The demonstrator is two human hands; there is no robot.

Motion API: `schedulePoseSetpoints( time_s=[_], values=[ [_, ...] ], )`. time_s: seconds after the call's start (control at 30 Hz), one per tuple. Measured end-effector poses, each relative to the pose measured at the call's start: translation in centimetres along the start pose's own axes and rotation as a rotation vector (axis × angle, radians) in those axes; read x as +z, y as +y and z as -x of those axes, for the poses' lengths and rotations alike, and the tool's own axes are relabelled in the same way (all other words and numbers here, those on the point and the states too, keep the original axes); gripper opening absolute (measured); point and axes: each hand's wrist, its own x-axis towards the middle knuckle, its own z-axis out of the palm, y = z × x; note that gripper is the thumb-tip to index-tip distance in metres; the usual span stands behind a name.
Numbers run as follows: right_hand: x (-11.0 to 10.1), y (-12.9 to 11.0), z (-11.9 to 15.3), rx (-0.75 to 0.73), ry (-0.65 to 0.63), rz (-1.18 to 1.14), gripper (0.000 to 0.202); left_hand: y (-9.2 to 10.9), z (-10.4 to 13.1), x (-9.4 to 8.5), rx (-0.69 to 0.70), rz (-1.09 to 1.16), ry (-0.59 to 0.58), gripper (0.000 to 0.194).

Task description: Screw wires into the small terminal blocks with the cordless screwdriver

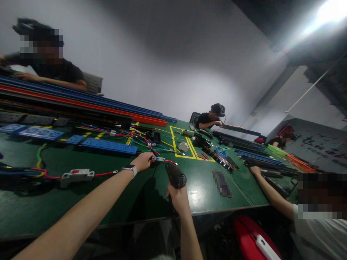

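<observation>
My left hand [145,162], with a watch on the wrist, is closed round one end of a small white and blue breaker [158,159]. A short red wire with a ring terminal [173,163] sticks out of the breaker's right end. Just right of it, my right hand [179,198] grips the handle of a dark power drill [176,176], whose front points away toward the breaker and red wire. Whether the drill touches them cannot be made out. On the left lies another white breaker [78,176] with a red switch and red wires.
Blue socket strips [110,146], coloured wires, and long blue and orange profiles [149,120] lie along the green table [200,198]. A blurred dark slab [222,183] lies at right. Other people sit around; one person's hand [255,170] rests at right.
</observation>
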Motion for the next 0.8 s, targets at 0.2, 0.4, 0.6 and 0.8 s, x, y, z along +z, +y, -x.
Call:
schedulePoseSetpoints(
  time_s=[0.2, 0.4, 0.6, 0.8],
  values=[
    [-0.10, 0.35, -0.02, -0.015, -0.005, 0.016, 0.010, 0.17, 0.03, -0.19, 0.004, 0.006, 0.004, 0.019],
    [-0.06, 0.59, -0.02, -0.023, 0.001, 0.006, 0.009, 0.25, 0.04, -0.24, 0.007, 0.002, 0.008, 0.018],
    [0.04, 0.49, -0.01, -0.020, -0.004, -0.004, 0.009, 0.01, 0.06, -0.06, 0.005, -0.004, 0.009, 0.018],
    [-0.01, 0.84, -0.02, -0.003, 0.006, 0.006, 0.009, 0.09, 0.04, -0.15, -0.005, -0.004, -0.003, 0.019]
  ],
)
